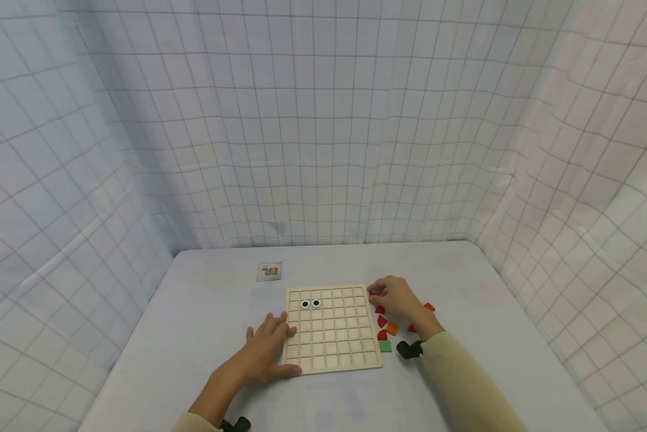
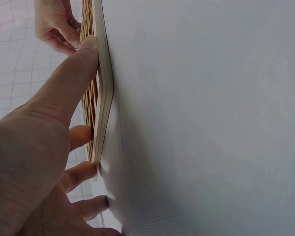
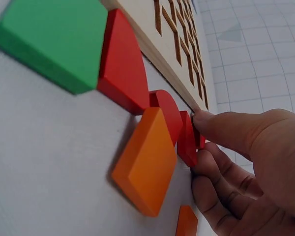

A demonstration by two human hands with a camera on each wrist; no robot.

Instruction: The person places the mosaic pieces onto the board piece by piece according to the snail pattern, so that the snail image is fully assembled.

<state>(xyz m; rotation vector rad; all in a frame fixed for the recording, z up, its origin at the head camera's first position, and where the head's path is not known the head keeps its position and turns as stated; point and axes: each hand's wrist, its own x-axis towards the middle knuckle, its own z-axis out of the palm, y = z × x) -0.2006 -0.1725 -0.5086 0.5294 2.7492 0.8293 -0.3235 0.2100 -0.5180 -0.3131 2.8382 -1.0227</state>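
A pale wooden grid board (image 1: 331,336) lies on the table, with two white eye tiles (image 1: 310,303) in its upper left cells. My left hand (image 1: 266,351) spreads over the board's near left corner, thumb on the front edge and fingertips along the left side. In the left wrist view the thumb (image 2: 71,73) lies nearly straight on the rim. By the board's far right corner, my right hand (image 1: 392,295) pinches a red tile (image 3: 201,140), mostly hidden by the fingers. Other red quarter-round tiles (image 3: 123,64) line the board's right side.
A green square tile (image 1: 385,346) sits at the board's lower right, with an orange square tile (image 1: 392,328) just above it. More red tiles (image 1: 429,306) lie beside the right forearm. Behind the board is a small picture card (image 1: 270,271). Gridded white curtains (image 1: 323,150) surround the table.
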